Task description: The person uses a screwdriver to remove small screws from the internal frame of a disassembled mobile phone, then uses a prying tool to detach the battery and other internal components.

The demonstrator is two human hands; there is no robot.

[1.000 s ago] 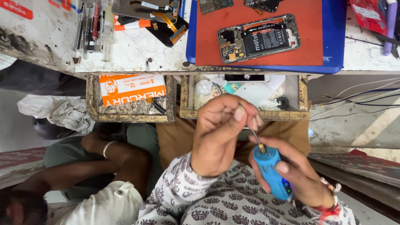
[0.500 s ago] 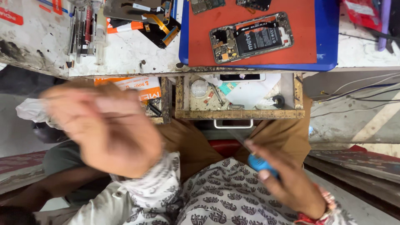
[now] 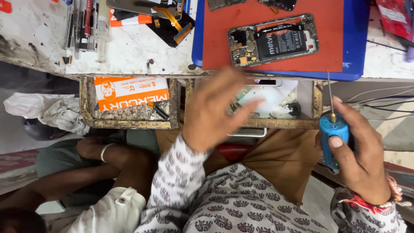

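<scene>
Your right hand [image 3: 360, 151] is wrapped around the blue screwdriver [image 3: 333, 136], low at the right, in front of the open right-hand drawer [image 3: 318, 100], thumb on the barrel and its thin bit pointing up toward the bench. It looks light and stiff; hold it by the thick blue body, never the slender shaft, which would likely bend or slip. Your left hand [image 3: 213, 113] hangs empty and spread, blurred, over that drawer. The opened phone [image 3: 274, 43] lies far on the red mat [image 3: 276, 21]; its bare boards look fragile, so take it by the edges of the frame.
</scene>
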